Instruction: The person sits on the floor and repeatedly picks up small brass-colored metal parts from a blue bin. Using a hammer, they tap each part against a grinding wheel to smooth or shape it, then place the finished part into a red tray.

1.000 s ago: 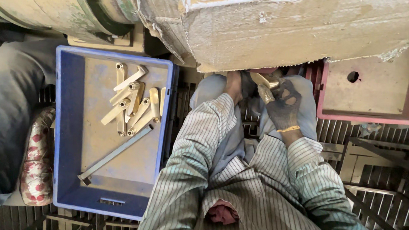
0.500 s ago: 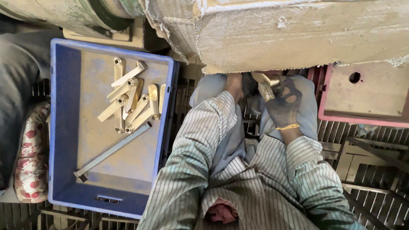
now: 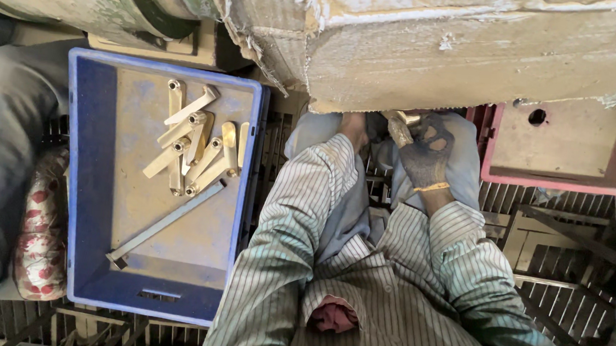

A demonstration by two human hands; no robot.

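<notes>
Right hand [image 3: 425, 151]: dark work glove, fingers curled tight around a brass-coloured metal piece [image 3: 400, 128], held just under the torn edge of the cardboard sheet [image 3: 478, 55]. Left hand [image 3: 354, 129]: bare, mostly hidden beneath the same cardboard edge, close beside the right; open or closed, cannot tell. Both forearms in striped shirt sleeves, reaching forward over the knees. Blue plastic crate [image 3: 84, 177]: to the left on the metal floor grating [image 3: 565, 252], holding a loose pile of brass-coloured metal pieces [image 3: 197, 142] with ringed ends, and a long grey metal bar [image 3: 165, 224] laid diagonally below them. Red tray [image 3: 566, 153]: at right, partly under the cardboard.
</notes>
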